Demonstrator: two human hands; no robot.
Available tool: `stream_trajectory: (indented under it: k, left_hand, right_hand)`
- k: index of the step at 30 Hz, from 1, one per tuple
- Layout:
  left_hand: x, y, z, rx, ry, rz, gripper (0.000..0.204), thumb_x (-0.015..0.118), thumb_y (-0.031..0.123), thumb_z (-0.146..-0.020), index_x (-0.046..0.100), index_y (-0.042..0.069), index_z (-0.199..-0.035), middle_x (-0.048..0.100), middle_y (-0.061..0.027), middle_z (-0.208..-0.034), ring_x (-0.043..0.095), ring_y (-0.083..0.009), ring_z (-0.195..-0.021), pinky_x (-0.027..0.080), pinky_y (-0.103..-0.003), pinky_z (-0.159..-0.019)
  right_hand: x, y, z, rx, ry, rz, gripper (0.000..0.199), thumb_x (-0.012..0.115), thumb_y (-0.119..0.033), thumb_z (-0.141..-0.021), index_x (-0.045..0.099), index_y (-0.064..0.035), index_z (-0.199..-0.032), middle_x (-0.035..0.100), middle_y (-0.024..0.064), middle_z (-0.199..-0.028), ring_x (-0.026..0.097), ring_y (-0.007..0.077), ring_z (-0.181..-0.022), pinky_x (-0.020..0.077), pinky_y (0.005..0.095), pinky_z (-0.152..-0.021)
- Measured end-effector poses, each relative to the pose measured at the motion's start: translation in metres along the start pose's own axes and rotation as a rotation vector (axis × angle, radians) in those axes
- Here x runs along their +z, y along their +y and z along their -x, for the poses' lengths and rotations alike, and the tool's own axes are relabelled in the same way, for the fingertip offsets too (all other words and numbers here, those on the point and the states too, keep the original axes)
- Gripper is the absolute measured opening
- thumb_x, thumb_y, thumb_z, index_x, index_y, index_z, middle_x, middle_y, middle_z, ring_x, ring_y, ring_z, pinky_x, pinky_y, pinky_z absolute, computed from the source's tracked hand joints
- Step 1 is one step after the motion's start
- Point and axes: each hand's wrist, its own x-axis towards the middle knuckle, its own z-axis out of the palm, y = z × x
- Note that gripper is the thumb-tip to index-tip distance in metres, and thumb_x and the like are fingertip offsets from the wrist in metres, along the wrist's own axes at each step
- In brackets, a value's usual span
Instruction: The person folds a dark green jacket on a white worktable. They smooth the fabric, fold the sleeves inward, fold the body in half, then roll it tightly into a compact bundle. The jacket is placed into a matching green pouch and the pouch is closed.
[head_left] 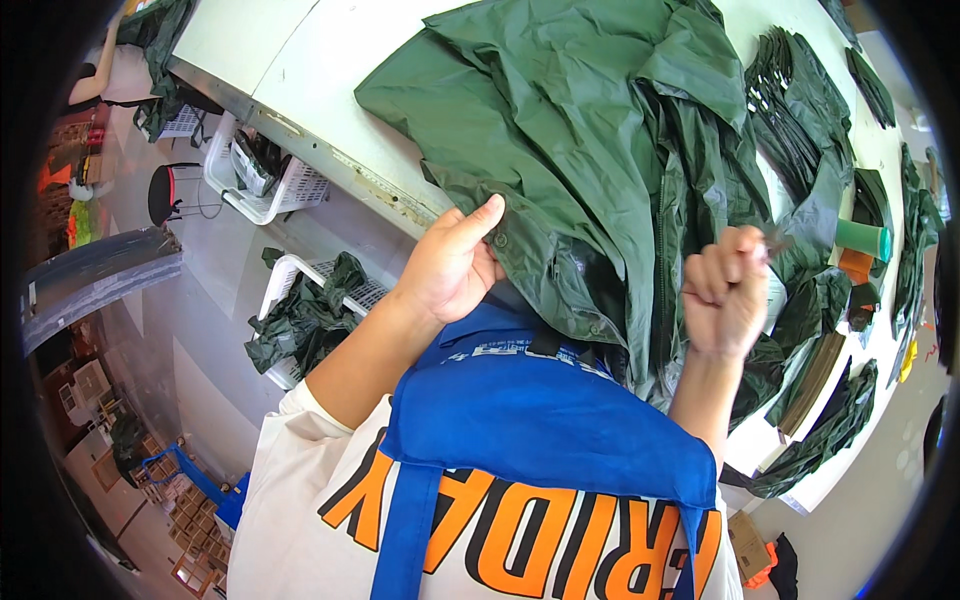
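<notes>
A dark green raincoat [560, 130] of thin, shiny fabric is spread in folds over the white table [320, 60] and hangs down at the near edge toward me. My left hand [452, 262] pinches its near left edge, thumb on top, beside a round snap button [499, 240]. To the right, my right hand [725, 292] is raised in a fist over the garment's right side. A small dark thing, smeared by motion, pokes out at its fingertips; its kind cannot be made out. A blue apron [540, 430] covers my front.
Stacked green pieces [800, 110] lie on the table's right, near a green cylinder [864, 240] and more dark green cloth [830, 430]. Below the left table edge stand white baskets [258, 205] holding dark items. A person [115, 75] works at the far left.
</notes>
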Motion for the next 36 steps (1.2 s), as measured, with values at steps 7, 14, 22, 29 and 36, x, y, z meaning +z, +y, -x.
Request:
stream_trajectory:
  k: [7,14,22,29,36]
  left_hand:
    - [-0.007,0.0,-0.003,-0.004,0.009,-0.013,0.036,0.047,0.021,-0.097,0.045,-0.002,-0.125,0.056,-0.0133,-0.124,0.055,-0.0241,-0.112,0.042,-0.042,-0.099]
    - [-0.008,0.0,-0.003,0.018,0.017,-0.005,0.037,0.048,0.019,-0.096,0.043,0.0,-0.128,0.053,-0.0121,-0.127,0.053,-0.0234,-0.115,0.042,-0.041,-0.1]
    - [-0.018,0.003,-0.002,0.004,0.07,-0.043,0.036,0.05,0.019,-0.096,0.044,0.0,-0.126,0.055,-0.0121,-0.124,0.054,-0.0234,-0.113,0.043,-0.041,-0.098]
    - [-0.028,0.012,0.007,-0.05,0.079,-0.13,0.037,0.046,0.021,-0.097,0.044,-0.001,-0.127,0.056,-0.013,-0.124,0.056,-0.023,-0.112,0.046,-0.041,-0.095]
    - [-0.024,0.01,0.012,-0.024,-0.012,-0.153,0.038,0.045,0.022,-0.098,0.043,-0.002,-0.127,0.053,-0.014,-0.126,0.055,-0.0236,-0.113,0.045,-0.04,-0.097]
  right_hand:
    - [0.006,-0.02,0.002,-0.117,-0.041,0.421,0.017,0.052,-0.018,-0.094,0.057,-0.0018,-0.092,0.052,0.003,-0.081,0.028,0.0044,-0.046,0.0241,0.0203,-0.044]
    - [0.007,-0.027,-0.02,-0.028,-0.136,-0.316,0.018,0.038,-0.02,-0.1,0.051,-0.0096,-0.094,0.037,-0.0057,-0.058,0.026,0.0054,-0.042,0.023,0.0223,-0.04]
    - [-0.027,-0.155,-0.005,-0.492,-0.109,-0.178,0.019,0.042,-0.012,-0.096,0.051,-0.0019,-0.083,0.032,-0.0021,-0.054,0.024,0.0078,-0.043,0.0231,0.0227,-0.043]
    - [0.05,-0.041,0.0,0.253,-0.108,0.908,0.025,0.066,-0.017,-0.08,0.063,-0.0024,-0.1,0.056,0.0005,-0.07,0.048,0.0086,-0.059,0.0375,0.0234,-0.053]
    - [0.043,0.07,-0.024,0.039,-0.534,1.346,0.011,0.067,-0.007,-0.079,0.061,0.0004,-0.085,0.061,0.0113,-0.075,0.059,0.0213,-0.065,0.043,0.0315,-0.058]
